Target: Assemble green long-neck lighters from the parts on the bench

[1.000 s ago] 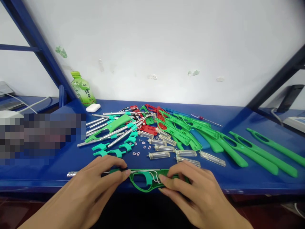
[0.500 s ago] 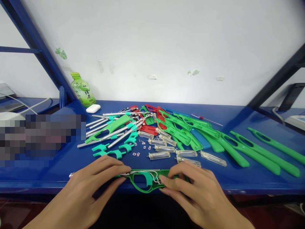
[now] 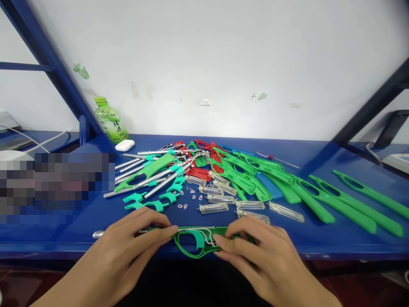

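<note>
Just above the table's front edge, a green lighter casing point(image 3: 189, 255) lies sideways with its inner side facing up. Inside it are a teal trigger point(image 3: 198, 237) and thin white wires point(image 3: 209, 235). My left hand point(image 3: 137, 243) pinches the casing's narrow end, and a metal tube point(image 3: 97, 234) pokes out to the left behind that hand. At the wide end my right hand point(image 3: 255, 247) grips the casing, thumb and fingertips close to the wires. Its palm and fingers hide the casing's right end.
Beyond my hands lie clear fuel tanks point(image 3: 214, 208), loose teal triggers point(image 3: 159, 206) and small pale clips point(image 3: 182, 207). Metal tubes point(image 3: 159, 181) are heaped left, green casings point(image 3: 347, 211) right. A screwdriver point(image 3: 277, 160), an earbud case point(image 3: 125, 145) and a tea bottle point(image 3: 111, 121) stand farther back.
My left fingers have shifted slightly right along the casing, the index finger now stretched over its narrow end. More of the metal tube shows at left. My right hand looks still.
</note>
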### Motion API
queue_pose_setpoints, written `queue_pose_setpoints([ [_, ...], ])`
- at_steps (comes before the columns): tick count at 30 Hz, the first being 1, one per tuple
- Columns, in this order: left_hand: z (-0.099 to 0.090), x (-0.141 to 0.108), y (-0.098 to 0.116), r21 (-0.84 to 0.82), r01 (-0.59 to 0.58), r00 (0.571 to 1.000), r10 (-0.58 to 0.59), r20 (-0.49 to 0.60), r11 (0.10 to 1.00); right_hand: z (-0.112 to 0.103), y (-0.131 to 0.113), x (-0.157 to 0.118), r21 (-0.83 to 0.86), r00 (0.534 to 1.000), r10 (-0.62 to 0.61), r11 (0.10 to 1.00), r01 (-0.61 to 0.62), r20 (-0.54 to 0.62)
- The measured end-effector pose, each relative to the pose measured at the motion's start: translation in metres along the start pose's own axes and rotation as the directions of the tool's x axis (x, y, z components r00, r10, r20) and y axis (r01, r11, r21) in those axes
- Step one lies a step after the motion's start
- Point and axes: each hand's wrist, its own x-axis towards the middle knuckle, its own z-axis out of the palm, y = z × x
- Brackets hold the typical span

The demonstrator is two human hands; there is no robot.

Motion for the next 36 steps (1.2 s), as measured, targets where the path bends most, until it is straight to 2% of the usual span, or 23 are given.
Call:
queue_pose_setpoints([
  [20,-0.002,-0.011,0.005,-0.003,0.16,0.985,-0.159,0.067,0.987,-0.001,0.0,-0.001,0.004,1.0,0.003,1.0,-0.003,0.009],
  [23,0.0,-0.012,0.005,0.011,0.141,0.989,-0.141,0.04,0.99,-0.001,0.0,-0.001,0.003,1.0,0.008,1.0,-0.008,0.005],
  [26,0.0,-0.01,0.002,0.018,0.068,0.998,-0.068,0.009,0.998,-0.001,0.0,-0.001,0.008,1.0,0.005,1.0,-0.006,0.005],
  [29,-0.002,-0.007,-0.001,0.036,0.013,1.0,-0.014,0.027,0.999,-0.001,-0.001,0.0,0.007,1.0,0.005,1.0,-0.005,0.001],
  [36,0.002,-0.01,-0.006,0.157,0.006,1.0,-0.01,0.027,0.988,0.001,0.001,-0.001,-0.026,1.0,-0.002,1.0,0.002,-0.017],
])
